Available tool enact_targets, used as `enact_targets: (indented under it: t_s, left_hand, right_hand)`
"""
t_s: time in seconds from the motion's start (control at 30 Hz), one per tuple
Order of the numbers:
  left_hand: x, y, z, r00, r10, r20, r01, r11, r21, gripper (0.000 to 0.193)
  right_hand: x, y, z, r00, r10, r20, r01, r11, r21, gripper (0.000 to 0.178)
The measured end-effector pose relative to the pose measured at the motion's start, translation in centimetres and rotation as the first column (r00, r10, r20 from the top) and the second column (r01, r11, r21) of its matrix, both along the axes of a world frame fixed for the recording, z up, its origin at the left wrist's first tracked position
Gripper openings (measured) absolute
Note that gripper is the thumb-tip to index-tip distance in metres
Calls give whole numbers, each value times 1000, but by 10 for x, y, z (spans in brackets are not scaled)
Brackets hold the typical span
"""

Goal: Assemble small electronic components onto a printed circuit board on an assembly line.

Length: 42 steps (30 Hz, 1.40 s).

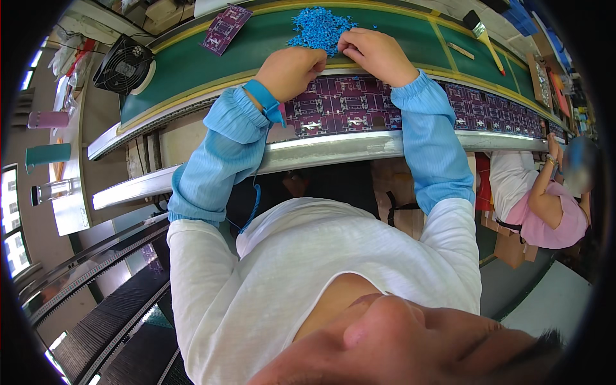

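Note:
A heap of small blue electronic components (319,29) lies on the green work surface (186,67). At its near left edge, my left hand (290,69) is closed, fingers curled in. My right hand (378,55) pinches at the right side of the heap. What either hand's fingertips hold is too small or hidden to name. Below both hands, a row of purple circuit boards (350,106) sits between metal rails, with silvery and light parts on them. A blue wrist strap (264,99) with a coiled cord is around my left wrist. Blue sleeve covers are on both forearms.
A loose purple board (226,27) lies far left, near a black fan (124,64). A brush (484,40) and a small flat strip (461,51) lie on the right. The metal rail (340,149) runs before me. Another person (545,205) works at far right.

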<state>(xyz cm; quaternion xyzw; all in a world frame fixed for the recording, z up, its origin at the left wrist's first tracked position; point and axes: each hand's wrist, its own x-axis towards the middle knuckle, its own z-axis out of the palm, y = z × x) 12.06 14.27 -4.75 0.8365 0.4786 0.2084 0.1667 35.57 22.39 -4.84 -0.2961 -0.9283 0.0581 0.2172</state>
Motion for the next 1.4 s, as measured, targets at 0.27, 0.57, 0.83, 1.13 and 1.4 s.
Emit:
enact_targets:
  t_s: [0.27, 0.57, 0.83, 1.13, 1.4]
  left_hand:
    - [0, 0, -1, 999, -41, 28, 40, 999, 29, 23]
    - [-27, 38, -28, 961, 270, 66, -277, 926, 256, 24]
    - [-21, 43, -33, 959, 242, 149, -273, 930, 248, 13]
    - [-22, 43, -32, 941, 252, 227, -301, 929, 217, 14]
    - [-22, 41, -30, 943, 208, 259, -274, 927, 257, 10]
  right_hand:
    - [2, 2, -3, 1000, 6, 0, -6, 1000, -2, 10]
    - [1, -6, 9, 998, 58, -18, -60, 994, -96, 9]
    - [-3, -18, 12, 990, 110, 91, -97, 986, -133, 9]
    - [-2, -17, 7, 978, 158, 132, -132, 973, -188, 9]
    - [1, -14, 6, 977, 146, 152, -118, 976, -182, 10]
